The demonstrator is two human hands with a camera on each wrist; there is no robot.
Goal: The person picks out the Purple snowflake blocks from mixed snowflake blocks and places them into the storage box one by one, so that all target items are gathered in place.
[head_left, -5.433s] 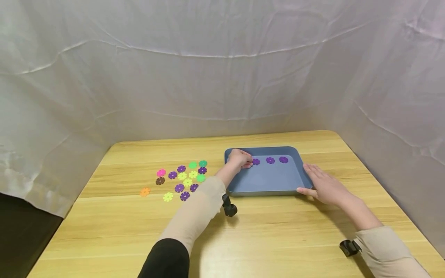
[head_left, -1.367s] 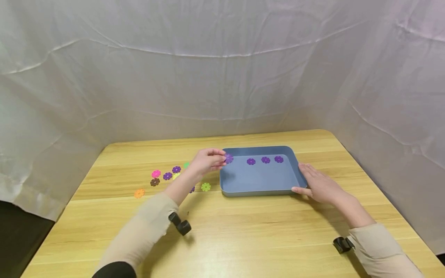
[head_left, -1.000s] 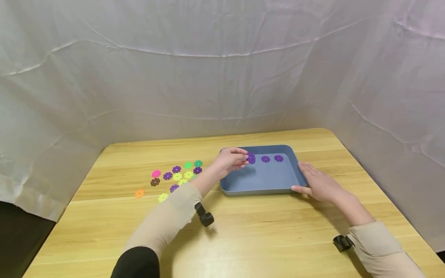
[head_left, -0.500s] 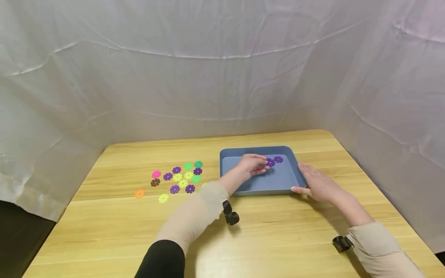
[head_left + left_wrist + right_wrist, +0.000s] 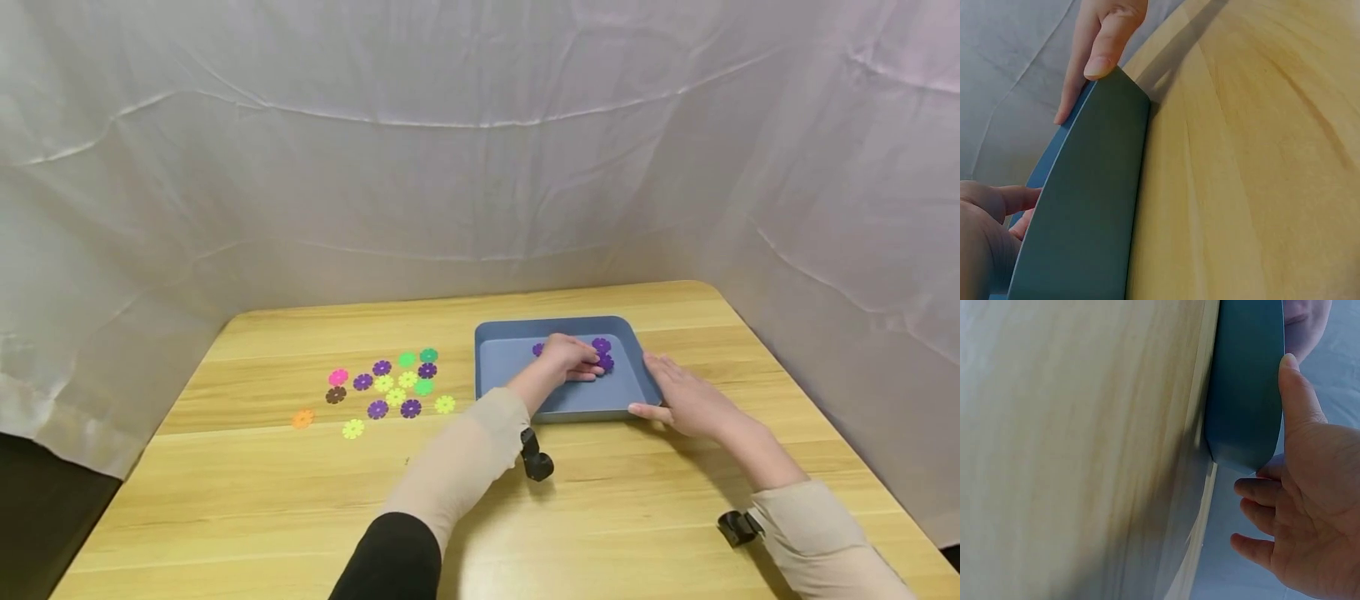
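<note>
In the head view my left hand (image 5: 566,358) reaches into the shallow blue-grey tray (image 5: 517,400). Its fingertips pinch a purple snowflake disc (image 5: 605,364), low over the tray floor, just in front of another purple disc (image 5: 602,343). A further purple disc (image 5: 538,349) peeks out left of the wrist; the hand covers the middle of that row. My right hand (image 5: 693,398) rests at the tray's right front corner. In the right wrist view its thumb (image 5: 1297,397) lies straight against the rim, the other fingers spread by the corner. The tray wall (image 5: 1085,181) hides the discs from the left wrist view.
Left of the tray, snowflake discs lie loose on the wooden table (image 5: 247,500): several purple (image 5: 410,408) and several yellow (image 5: 395,397), some green (image 5: 407,359), a pink (image 5: 338,377), a brown (image 5: 336,395) and an orange one (image 5: 302,418). Pale curtains (image 5: 480,192) surround the table.
My left hand has carried a purple disc from the loose group rightward across the tray, then down to just in front of the row's right end. My right hand has stayed at the tray corner.
</note>
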